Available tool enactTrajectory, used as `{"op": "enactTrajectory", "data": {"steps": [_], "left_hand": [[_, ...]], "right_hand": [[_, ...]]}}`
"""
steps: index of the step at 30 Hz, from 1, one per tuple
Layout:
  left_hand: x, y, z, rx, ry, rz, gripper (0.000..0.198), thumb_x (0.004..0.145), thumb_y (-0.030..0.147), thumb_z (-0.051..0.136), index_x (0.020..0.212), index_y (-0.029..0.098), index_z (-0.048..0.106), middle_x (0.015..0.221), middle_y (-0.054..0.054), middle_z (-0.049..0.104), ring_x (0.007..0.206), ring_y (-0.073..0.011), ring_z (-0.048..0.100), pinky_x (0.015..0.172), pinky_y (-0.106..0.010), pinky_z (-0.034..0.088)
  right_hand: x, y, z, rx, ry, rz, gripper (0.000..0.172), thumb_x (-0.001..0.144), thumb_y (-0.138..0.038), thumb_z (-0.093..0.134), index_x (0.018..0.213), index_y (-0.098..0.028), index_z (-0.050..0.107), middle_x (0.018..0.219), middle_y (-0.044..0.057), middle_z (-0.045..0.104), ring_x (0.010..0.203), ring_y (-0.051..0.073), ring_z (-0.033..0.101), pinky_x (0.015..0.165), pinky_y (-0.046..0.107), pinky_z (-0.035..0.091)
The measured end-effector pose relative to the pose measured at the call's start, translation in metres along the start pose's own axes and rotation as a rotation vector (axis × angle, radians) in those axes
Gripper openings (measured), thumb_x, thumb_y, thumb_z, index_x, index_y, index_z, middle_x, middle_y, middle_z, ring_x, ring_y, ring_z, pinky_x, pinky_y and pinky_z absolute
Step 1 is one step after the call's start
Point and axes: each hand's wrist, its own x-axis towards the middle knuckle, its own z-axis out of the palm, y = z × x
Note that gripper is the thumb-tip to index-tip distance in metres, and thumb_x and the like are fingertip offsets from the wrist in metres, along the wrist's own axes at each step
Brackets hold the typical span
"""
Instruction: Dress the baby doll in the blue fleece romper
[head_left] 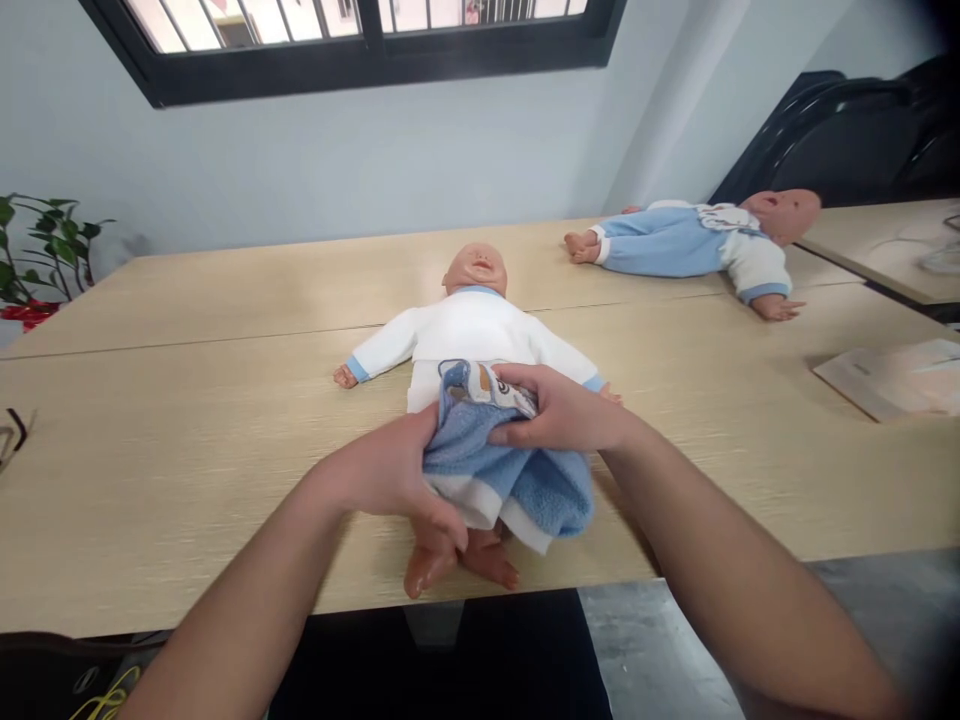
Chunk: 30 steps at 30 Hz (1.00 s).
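A baby doll [465,330] in a white top lies on its back on the wooden table [187,420], head away from me, bare feet at the near edge. Blue trousers [517,480] with white cuffs are bunched around its hips and legs. My left hand [397,470] grips the trousers' left side, thumb on the cloth. My right hand [559,410] pinches the waistband at the doll's belly, where a printed patch shows.
A second doll [690,245] in a blue and white suit lies at the far right of the table. A flat paper bag [892,380] lies at the right edge. A potted plant [41,255] stands at the left. Black chairs [847,130] are stacked behind.
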Motion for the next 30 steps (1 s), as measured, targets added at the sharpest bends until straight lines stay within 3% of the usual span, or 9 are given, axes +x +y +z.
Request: {"op": "enactTrajectory", "data": {"steps": [3, 6, 8, 12, 17, 19, 22, 25, 30], "left_hand": [[-0.001, 0.011, 0.003, 0.123, -0.087, -0.081, 0.051, 0.073, 0.03, 0.079, 0.123, 0.025, 0.066, 0.103, -0.003, 0.078, 0.09, -0.0248, 0.072, 0.076, -0.034, 0.059], [-0.008, 0.014, 0.007, 0.25, -0.062, -0.156, 0.028, 0.077, 0.023, 0.068, 0.105, 0.024, 0.07, 0.092, 0.0, 0.077, 0.079, -0.0206, 0.07, 0.07, -0.03, 0.056], [-0.015, 0.014, 0.011, 0.351, 0.013, -0.17, 0.033, 0.077, 0.023, 0.068, 0.109, 0.023, 0.069, 0.101, -0.002, 0.076, 0.085, -0.0228, 0.071, 0.076, -0.033, 0.057], [-0.031, 0.015, 0.031, 0.47, 0.066, -0.082, 0.056, 0.083, 0.02, 0.062, 0.139, 0.024, 0.057, 0.144, -0.01, 0.062, 0.129, -0.0302, 0.061, 0.111, -0.046, 0.051], [-0.04, 0.024, 0.07, 0.588, 0.026, 0.054, 0.049, 0.097, 0.027, 0.053, 0.146, 0.022, 0.051, 0.147, -0.013, 0.061, 0.141, -0.0288, 0.052, 0.126, -0.051, 0.037], [-0.041, 0.026, 0.083, 0.649, 0.038, 0.04, 0.047, 0.098, 0.04, 0.055, 0.142, 0.021, 0.055, 0.144, -0.013, 0.062, 0.139, -0.0311, 0.053, 0.125, -0.053, 0.038], [-0.042, 0.027, 0.096, 0.765, 0.049, 0.055, 0.047, 0.093, 0.044, 0.064, 0.134, 0.021, 0.059, 0.141, -0.013, 0.062, 0.14, -0.0352, 0.051, 0.122, -0.054, 0.042], [-0.044, 0.028, 0.101, 0.902, 0.026, 0.077, 0.032, 0.087, 0.031, 0.067, 0.117, 0.019, 0.065, 0.129, -0.015, 0.066, 0.129, -0.037, 0.057, 0.114, -0.056, 0.048], [-0.045, 0.03, 0.104, 1.023, -0.019, 0.063, 0.039, 0.083, 0.02, 0.066, 0.122, 0.015, 0.066, 0.13, -0.017, 0.067, 0.126, -0.0398, 0.059, 0.112, -0.059, 0.05]], "right_hand": [[-0.002, 0.0, 0.0, -0.029, -0.035, 0.015, 0.046, 0.083, -0.043, 0.08, 0.118, -0.016, 0.07, 0.103, 0.002, 0.072, 0.093, 0.018, 0.066, 0.086, 0.029, 0.054], [-0.006, -0.002, -0.001, -0.06, -0.063, 0.05, 0.048, 0.084, -0.049, 0.079, 0.12, -0.019, 0.07, 0.107, 0.003, 0.072, 0.095, 0.019, 0.065, 0.085, 0.029, 0.053], [-0.009, -0.004, -0.002, -0.044, -0.08, 0.078, 0.049, 0.092, -0.057, 0.068, 0.124, -0.02, 0.07, 0.112, 0.004, 0.071, 0.1, 0.02, 0.064, 0.086, 0.03, 0.053], [-0.008, -0.007, -0.001, 0.063, -0.146, 0.154, 0.057, 0.106, -0.062, 0.035, 0.124, -0.02, 0.07, 0.11, 0.004, 0.073, 0.096, 0.016, 0.065, 0.082, 0.028, 0.052], [0.017, -0.027, 0.015, -0.253, -0.215, 0.282, 0.044, 0.102, -0.056, 0.048, 0.099, -0.021, 0.074, 0.096, 0.006, 0.076, 0.078, 0.019, 0.068, 0.071, 0.033, 0.052], [0.027, -0.039, 0.031, -0.459, -0.13, 0.37, 0.043, 0.097, -0.059, 0.057, 0.106, -0.019, 0.07, 0.097, 0.013, 0.075, 0.078, 0.025, 0.069, 0.071, 0.038, 0.052], [0.038, -0.047, 0.061, -0.714, -0.026, 0.44, 0.076, 0.089, -0.071, 0.059, 0.141, -0.014, 0.054, 0.109, 0.024, 0.073, 0.095, 0.04, 0.07, 0.077, 0.05, 0.053], [0.045, -0.039, 0.087, -0.784, -0.078, 0.461, 0.103, 0.083, -0.076, 0.062, 0.159, -0.013, 0.032, 0.108, 0.026, 0.072, 0.1, 0.046, 0.069, 0.079, 0.055, 0.054], [0.058, -0.011, 0.092, -0.612, 0.109, 0.387, 0.105, 0.078, -0.057, 0.078, 0.159, -0.01, 0.031, 0.086, 0.017, 0.074, 0.082, 0.034, 0.071, 0.079, 0.044, 0.054]]}}
